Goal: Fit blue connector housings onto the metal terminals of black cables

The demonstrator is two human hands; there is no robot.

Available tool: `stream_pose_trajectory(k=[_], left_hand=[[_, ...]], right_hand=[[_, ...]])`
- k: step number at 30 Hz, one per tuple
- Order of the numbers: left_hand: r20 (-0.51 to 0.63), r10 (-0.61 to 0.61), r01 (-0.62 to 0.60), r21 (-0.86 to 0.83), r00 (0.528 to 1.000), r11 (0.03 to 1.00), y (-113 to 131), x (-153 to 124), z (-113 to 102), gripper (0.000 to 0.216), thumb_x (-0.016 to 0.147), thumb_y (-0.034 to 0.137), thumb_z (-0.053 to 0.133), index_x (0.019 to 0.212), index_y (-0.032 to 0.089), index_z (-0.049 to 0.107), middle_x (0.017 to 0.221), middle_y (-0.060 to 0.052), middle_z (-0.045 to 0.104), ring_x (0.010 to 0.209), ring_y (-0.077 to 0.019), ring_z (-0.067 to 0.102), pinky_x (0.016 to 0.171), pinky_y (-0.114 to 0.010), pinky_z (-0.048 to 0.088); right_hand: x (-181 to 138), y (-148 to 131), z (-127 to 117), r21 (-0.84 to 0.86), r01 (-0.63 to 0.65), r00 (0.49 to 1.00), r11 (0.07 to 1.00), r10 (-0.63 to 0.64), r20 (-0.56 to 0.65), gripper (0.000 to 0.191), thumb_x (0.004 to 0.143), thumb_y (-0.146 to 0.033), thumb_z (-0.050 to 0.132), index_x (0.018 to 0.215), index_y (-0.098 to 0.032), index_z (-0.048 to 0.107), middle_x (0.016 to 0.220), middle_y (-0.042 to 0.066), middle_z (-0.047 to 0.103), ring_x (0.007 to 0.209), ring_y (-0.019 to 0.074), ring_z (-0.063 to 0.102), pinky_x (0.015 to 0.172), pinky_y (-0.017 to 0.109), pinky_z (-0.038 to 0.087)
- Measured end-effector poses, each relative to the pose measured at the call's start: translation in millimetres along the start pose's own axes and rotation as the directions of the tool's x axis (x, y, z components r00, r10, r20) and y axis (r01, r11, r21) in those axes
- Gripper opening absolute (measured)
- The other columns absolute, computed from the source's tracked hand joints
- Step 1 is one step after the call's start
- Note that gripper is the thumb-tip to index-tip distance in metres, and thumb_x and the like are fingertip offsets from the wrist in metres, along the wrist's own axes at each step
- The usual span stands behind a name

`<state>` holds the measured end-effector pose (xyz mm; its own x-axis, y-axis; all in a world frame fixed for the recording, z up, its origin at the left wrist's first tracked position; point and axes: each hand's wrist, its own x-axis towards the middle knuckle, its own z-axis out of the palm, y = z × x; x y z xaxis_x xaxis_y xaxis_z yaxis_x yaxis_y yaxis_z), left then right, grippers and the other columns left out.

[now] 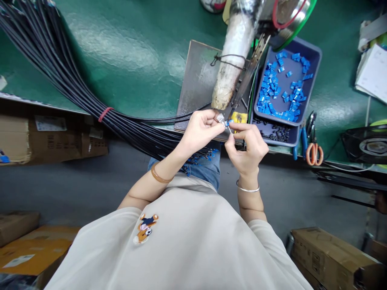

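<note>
Green bench (121, 52), fingers (215, 129) half-hiding blue piece (228, 123)

Our left hand (199, 129) pinches at thumb and fingertips, close beside our right hand (250, 147), whose fingers curl with thumb near forefinger. Our left forearm (145, 187) slants inward; our right forearm (250, 203) reaches straighter ahead.

1 head-height view, close above the shirt (196, 237), forward and steeply down toward the green bench (127, 72).
</note>
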<state>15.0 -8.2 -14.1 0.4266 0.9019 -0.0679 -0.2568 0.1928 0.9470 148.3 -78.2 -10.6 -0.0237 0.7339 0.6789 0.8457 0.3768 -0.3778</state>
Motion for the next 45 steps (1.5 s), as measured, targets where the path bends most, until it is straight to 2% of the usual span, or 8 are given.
stream_pose_trajectory(k=[7, 18, 24, 28, 32, 36, 43, 45], left_hand=[[0.003, 0.022, -0.022, -0.016, 1.000, 1.000, -1, -3, 0, 0.010, 0.069, 0.006, 0.059, 0.064, 0.013, 0.054, 0.050, 0.007, 0.050, 0.046, -0.0008, 0.041, 0.045, -0.013, 0.032], [-0.030, 0.078, -0.079, -0.032, 0.997, 0.996, 0, -1, 1, 0.014, 0.068, 0.004, 0.059, 0.062, 0.014, 0.052, 0.049, 0.007, 0.048, 0.045, -0.0008, 0.039, 0.044, -0.013, 0.029], [-0.004, 0.015, -0.015, -0.005, 1.000, 1.000, -1, -1, -1, 0.014, 0.068, 0.003, 0.058, 0.062, 0.013, 0.052, 0.050, 0.008, 0.047, 0.045, -0.0001, 0.039, 0.045, -0.013, 0.029], [-0.007, -0.001, 0.001, -0.006, 1.000, 1.000, -4, -3, -1, 0.012, 0.069, 0.005, 0.060, 0.065, 0.014, 0.053, 0.050, 0.007, 0.050, 0.046, -0.0013, 0.045, 0.046, -0.013, 0.035], [-0.002, 0.013, -0.013, -0.022, 1.000, 1.000, -7, -6, -1, 0.013, 0.070, 0.006, 0.061, 0.069, 0.015, 0.052, 0.052, 0.006, 0.053, 0.048, -0.0031, 0.050, 0.050, -0.014, 0.041], [0.034, 0.003, -0.003, -0.010, 0.999, 1.000, -7, -10, -1, 0.012, 0.071, 0.006, 0.062, 0.071, 0.015, 0.054, 0.054, 0.006, 0.054, 0.049, -0.0026, 0.051, 0.051, -0.013, 0.043], [0.042, 0.009, -0.009, -0.003, 0.999, 1.000, -7, -12, 0, 0.011, 0.072, 0.007, 0.061, 0.071, 0.014, 0.053, 0.056, 0.006, 0.054, 0.050, -0.0030, 0.053, 0.052, -0.013, 0.043], [0.043, 0.015, -0.015, 0.003, 0.999, 1.000, -8, -13, 0, 0.011, 0.073, 0.007, 0.060, 0.072, 0.014, 0.053, 0.056, 0.006, 0.054, 0.051, -0.0032, 0.053, 0.053, -0.013, 0.043]], right_hand=[[-1, -1, -1, 0.019, -0.023, 0.999, 1.000, 0.023, -0.033, 0.020, 0.077, -0.006, 0.062, 0.076, -0.023, 0.051, 0.092, 0.002, 0.074, 0.082, 0.0161, 0.071, 0.072, 0.030, 0.057], [4, -2, 0, 0.063, -0.040, 0.997, 0.997, 0.043, -0.056, 0.019, 0.075, -0.006, 0.064, 0.076, -0.022, 0.052, 0.094, 0.002, 0.074, 0.084, 0.0160, 0.070, 0.073, 0.030, 0.057], [0, 2, 0, 0.020, -0.021, 1.000, 1.000, 0.021, -0.002, 0.017, 0.077, -0.008, 0.061, 0.075, -0.022, 0.051, 0.093, 0.002, 0.074, 0.083, 0.0150, 0.071, 0.073, 0.029, 0.057], [-3, 1, 0, 0.003, -0.012, 1.000, 1.000, 0.012, -0.015, 0.017, 0.078, -0.009, 0.061, 0.076, -0.022, 0.052, 0.093, 0.002, 0.074, 0.083, 0.0148, 0.071, 0.073, 0.029, 0.057], [-4, -1, -2, 0.075, -0.099, 0.995, 0.992, 0.100, -0.013, 0.014, 0.081, -0.012, 0.062, 0.077, -0.022, 0.054, 0.091, 0.001, 0.075, 0.083, 0.0163, 0.073, 0.073, 0.031, 0.059], [-5, -4, -4, 0.141, -0.222, 0.975, 0.965, 0.223, 0.007, 0.007, 0.084, -0.017, 0.062, 0.081, -0.022, 0.057, 0.091, 0.001, 0.076, 0.078, 0.0142, 0.073, 0.063, 0.026, 0.059], [-5, -8, -6, -0.022, 0.001, 1.000, 1.000, -0.001, 0.003, 0.012, 0.081, -0.011, 0.064, 0.082, -0.023, 0.061, 0.090, 0.000, 0.078, 0.079, 0.0147, 0.075, 0.066, 0.025, 0.057], [-5, -8, -6, -0.028, 0.026, 1.000, 0.999, -0.025, 0.005, 0.015, 0.079, -0.009, 0.065, 0.083, -0.023, 0.061, 0.090, 0.000, 0.078, 0.077, 0.0139, 0.075, 0.066, 0.025, 0.056]])
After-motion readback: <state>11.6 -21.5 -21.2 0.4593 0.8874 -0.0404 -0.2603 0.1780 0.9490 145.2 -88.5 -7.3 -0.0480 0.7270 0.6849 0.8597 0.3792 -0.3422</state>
